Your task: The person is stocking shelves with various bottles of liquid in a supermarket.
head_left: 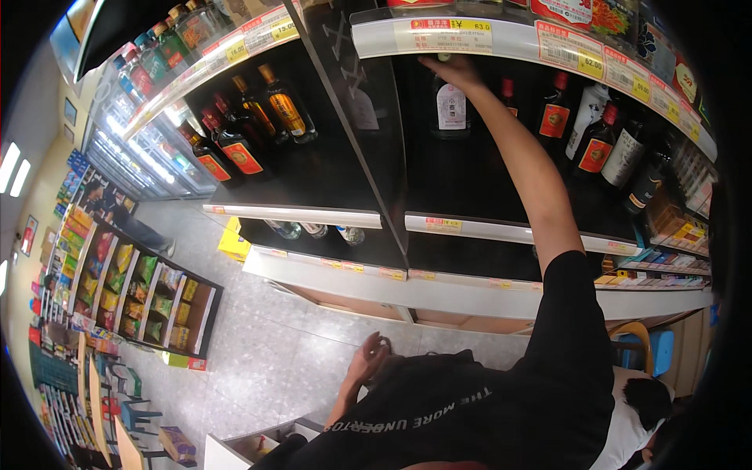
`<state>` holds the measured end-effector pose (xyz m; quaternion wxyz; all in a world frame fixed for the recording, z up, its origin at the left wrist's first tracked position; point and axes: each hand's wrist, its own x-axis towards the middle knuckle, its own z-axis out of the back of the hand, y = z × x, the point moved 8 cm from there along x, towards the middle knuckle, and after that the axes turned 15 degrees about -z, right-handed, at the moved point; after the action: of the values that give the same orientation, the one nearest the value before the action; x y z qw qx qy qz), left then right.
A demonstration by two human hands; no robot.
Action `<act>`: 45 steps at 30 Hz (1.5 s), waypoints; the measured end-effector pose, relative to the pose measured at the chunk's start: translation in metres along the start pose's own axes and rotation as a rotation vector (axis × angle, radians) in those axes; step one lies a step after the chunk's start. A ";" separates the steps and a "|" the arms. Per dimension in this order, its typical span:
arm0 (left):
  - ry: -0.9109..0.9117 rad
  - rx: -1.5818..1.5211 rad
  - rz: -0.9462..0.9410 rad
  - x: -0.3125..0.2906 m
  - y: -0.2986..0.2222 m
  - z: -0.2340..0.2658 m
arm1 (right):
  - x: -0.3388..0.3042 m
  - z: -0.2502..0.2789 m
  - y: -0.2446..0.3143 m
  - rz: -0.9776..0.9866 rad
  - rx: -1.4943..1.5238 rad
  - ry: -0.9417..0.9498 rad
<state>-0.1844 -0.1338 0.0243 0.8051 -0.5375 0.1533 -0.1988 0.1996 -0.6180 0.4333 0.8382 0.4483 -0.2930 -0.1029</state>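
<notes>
My right arm stretches up over the dark shelf, and my right hand [454,73] is closed round the neck of a clear glass bottle [450,110]. The bottle stands upright on the shelf, with a white label and a pale cap just showing between my fingers. Dark bottles with red caps and orange labels [554,116] stand to its right. Down by my body, my left hand [366,360] has curled fingers, with a small dark thing at the fingertips that I cannot make out.
A price-tag rail [486,39] runs just above my right hand. A divider [356,117] separates this bay from more bottles [286,106] at left. Below is an open drawer [227,450]. A snack rack [141,294] stands left; a person in white [638,415] is at lower right.
</notes>
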 end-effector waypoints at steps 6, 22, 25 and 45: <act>-0.119 -0.101 -0.014 0.019 -0.048 0.034 | 0.015 0.004 -0.031 -0.103 0.163 0.066; 0.130 -0.484 -0.590 0.135 -0.302 -0.012 | -0.095 0.084 0.006 -0.235 -0.037 -0.227; 0.123 -0.662 -0.571 0.157 -0.307 -0.015 | -0.149 0.104 0.040 -0.011 0.116 -0.275; 0.072 -0.852 -0.452 0.090 -0.291 0.005 | -0.421 0.118 0.157 0.375 0.672 0.008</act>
<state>-0.1488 -0.2728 0.2931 0.4441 -0.8320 0.1283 -0.3067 -0.2236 -0.4257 0.4433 0.6498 0.6372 -0.3841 0.1558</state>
